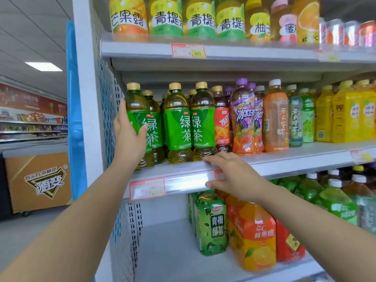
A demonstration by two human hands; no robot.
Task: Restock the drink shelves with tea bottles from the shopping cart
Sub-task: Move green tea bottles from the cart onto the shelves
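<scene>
Two bare hands work at the middle shelf. The left hand [130, 137] grips a green-labelled clear plastic tea bottle [136, 104] with a gold screw cap, fingers curled round its left side and thumb lying across the label. That bottle stands upright at the far left end of the row, and the wrist hides whether its base is fully down on the board. The right hand [232, 176] clasps the grey metal shelf edge [183, 180], fingers laid over the top lip and thumb under the clear price strip, below and to the right of the held bottle. Between the two hands stand two matching green tea bottles [178, 127], upright and touching; just beyond the right fingertips stands a red-labelled iced tea bottle [221, 125]. The held bottle looks full, so it is probably weighty for its size. Its thin wall would likely give under a hard squeeze, and the glossy label film may be slippery. A wrap round the labelled middle, as now, seems safer than lifting by the cap. No shopping cart is in view.
</scene>
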